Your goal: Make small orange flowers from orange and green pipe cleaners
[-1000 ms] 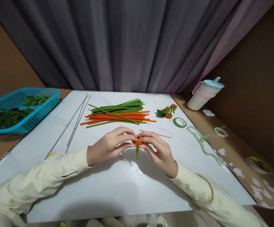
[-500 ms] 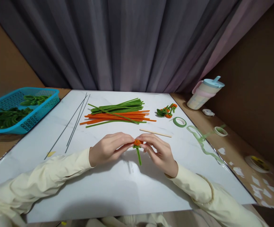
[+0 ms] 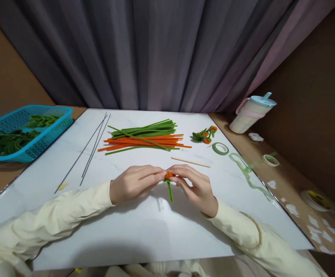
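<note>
Both arms are in long sleeves, a pale cream, almost buttery off-white. The left sleeve (image 3: 49,223) looks soft and a bit loose, with gentle wrinkles running along it, and it ends in a plain cuff right at the wrist. The right sleeve (image 3: 251,234) is the same fabric and colour, with a curved fold or seam showing partway up. No prints, logos or buttons that I can make out. The left hand (image 3: 134,182) and right hand (image 3: 195,184) are bare, with no gloves, rings or watch showing, and the nails look short and plain.
</note>
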Demonstrator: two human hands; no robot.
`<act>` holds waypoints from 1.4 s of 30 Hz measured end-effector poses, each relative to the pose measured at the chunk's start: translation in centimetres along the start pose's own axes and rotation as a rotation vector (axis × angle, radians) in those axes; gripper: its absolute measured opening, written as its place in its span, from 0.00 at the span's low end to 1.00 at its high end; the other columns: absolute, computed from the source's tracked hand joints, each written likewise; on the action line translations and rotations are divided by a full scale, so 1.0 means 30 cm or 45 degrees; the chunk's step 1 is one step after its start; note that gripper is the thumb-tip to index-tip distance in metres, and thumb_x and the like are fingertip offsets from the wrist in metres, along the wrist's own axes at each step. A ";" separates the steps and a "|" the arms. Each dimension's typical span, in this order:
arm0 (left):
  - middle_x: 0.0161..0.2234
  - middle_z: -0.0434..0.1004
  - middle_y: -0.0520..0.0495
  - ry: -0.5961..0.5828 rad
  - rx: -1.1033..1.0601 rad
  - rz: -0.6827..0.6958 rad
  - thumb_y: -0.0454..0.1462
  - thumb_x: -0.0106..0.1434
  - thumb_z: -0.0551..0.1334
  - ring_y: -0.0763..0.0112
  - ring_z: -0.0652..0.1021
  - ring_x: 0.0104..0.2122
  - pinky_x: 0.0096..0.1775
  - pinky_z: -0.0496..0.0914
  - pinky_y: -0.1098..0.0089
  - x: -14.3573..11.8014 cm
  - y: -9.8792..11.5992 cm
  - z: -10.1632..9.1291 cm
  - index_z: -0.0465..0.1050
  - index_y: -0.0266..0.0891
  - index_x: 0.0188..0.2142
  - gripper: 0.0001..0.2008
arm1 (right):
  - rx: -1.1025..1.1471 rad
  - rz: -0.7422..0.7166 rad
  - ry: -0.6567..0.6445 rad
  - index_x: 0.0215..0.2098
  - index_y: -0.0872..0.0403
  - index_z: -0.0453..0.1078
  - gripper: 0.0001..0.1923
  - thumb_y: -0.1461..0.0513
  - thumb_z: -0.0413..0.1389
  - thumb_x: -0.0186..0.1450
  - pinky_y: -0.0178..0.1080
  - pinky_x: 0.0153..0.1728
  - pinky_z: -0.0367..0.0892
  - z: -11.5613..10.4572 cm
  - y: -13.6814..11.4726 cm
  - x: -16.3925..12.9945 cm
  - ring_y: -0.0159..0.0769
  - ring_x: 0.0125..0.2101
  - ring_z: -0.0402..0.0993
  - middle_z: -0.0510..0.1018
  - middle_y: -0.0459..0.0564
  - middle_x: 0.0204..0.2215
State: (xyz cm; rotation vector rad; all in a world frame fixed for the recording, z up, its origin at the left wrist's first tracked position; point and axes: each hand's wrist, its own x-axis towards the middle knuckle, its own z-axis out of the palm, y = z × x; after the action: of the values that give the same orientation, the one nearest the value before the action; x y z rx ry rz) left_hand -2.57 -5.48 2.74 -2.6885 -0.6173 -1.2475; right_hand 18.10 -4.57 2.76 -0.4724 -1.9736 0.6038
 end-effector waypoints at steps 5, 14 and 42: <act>0.37 0.77 0.39 -0.010 -0.002 -0.009 0.27 0.63 0.56 0.68 0.78 0.36 0.36 0.74 0.71 -0.003 0.006 0.003 0.69 0.32 0.44 0.10 | -0.008 -0.021 0.001 0.41 0.56 0.70 0.10 0.71 0.52 0.65 0.39 0.37 0.72 0.001 -0.002 0.000 0.36 0.37 0.74 0.76 0.56 0.35; 0.38 0.77 0.40 0.077 -0.075 -0.173 0.27 0.62 0.59 0.70 0.77 0.38 0.39 0.73 0.72 0.003 0.031 0.015 0.69 0.32 0.46 0.12 | -0.055 -0.042 0.020 0.42 0.57 0.70 0.11 0.72 0.52 0.64 0.38 0.37 0.72 0.001 -0.002 0.000 0.36 0.37 0.74 0.76 0.56 0.35; 0.40 0.72 0.39 0.049 -0.320 -0.408 0.33 0.63 0.60 0.66 0.74 0.40 0.40 0.73 0.65 -0.007 0.019 0.055 0.68 0.37 0.49 0.14 | 0.137 0.369 0.106 0.35 0.55 0.74 0.06 0.63 0.54 0.64 0.32 0.20 0.70 0.004 0.030 -0.003 0.29 0.22 0.72 0.77 0.51 0.32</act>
State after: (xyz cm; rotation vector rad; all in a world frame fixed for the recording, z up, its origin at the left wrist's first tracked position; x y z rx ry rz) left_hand -1.30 -5.62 1.53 -2.8373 -0.9779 -1.5437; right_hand 18.10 -3.92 2.10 -0.7118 -1.7970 0.8535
